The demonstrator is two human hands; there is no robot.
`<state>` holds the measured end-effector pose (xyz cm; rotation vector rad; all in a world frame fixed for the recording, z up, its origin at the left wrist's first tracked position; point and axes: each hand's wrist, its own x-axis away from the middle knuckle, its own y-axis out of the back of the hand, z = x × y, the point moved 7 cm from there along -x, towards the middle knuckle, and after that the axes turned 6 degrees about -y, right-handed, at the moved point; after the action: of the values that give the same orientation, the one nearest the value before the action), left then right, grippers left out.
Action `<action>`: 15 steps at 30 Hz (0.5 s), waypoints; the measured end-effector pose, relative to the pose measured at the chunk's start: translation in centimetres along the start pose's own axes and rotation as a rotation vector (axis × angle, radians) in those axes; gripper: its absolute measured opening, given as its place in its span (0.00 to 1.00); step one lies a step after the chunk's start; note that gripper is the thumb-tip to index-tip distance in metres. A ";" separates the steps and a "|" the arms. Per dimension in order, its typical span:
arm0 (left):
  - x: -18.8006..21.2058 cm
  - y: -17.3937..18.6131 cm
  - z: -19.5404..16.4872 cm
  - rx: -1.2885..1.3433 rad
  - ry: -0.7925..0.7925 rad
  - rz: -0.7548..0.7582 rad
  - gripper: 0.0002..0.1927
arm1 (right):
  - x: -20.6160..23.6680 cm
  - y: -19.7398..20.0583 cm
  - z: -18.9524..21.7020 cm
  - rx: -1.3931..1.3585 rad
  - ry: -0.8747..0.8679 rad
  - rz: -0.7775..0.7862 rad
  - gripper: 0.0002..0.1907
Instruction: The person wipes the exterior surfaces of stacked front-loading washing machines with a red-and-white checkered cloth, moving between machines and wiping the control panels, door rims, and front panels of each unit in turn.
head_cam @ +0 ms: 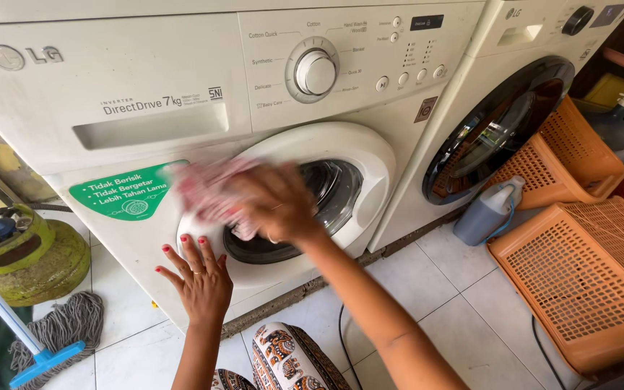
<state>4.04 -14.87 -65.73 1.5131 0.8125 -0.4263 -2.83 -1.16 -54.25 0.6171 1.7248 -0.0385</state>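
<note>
Fingers (272, 189) gripping blurred, perhaps patterned cloth (207, 189), against washer door (370, 162)

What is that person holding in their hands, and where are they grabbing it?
The right hand holds a blurred pink-and-white cloth bunched at one end against the washing machine door. The left hand holds nothing; it presses flat below the door.

White washing machine (146, 87), pink-patterned cloth (207, 189), orange baskets (586, 274), green gas cylinder (37, 263)
</note>
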 end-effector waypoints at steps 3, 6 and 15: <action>-0.2 0.1 -0.1 0.030 -0.013 -0.018 0.32 | 3.0 3.6 -10.4 -0.056 -0.366 -0.267 0.12; -0.2 0.6 -0.5 0.060 -0.070 -0.151 0.32 | 9.5 8.1 -15.8 0.452 -0.681 -0.306 0.24; 0.1 -0.2 0.1 0.050 -0.107 -0.150 0.38 | 15.8 5.2 -11.5 0.162 -0.857 -0.300 0.37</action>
<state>3.98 -14.92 -65.94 1.4668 0.8390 -0.6377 -12.86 13.35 -64.23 0.3642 0.9641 -0.5763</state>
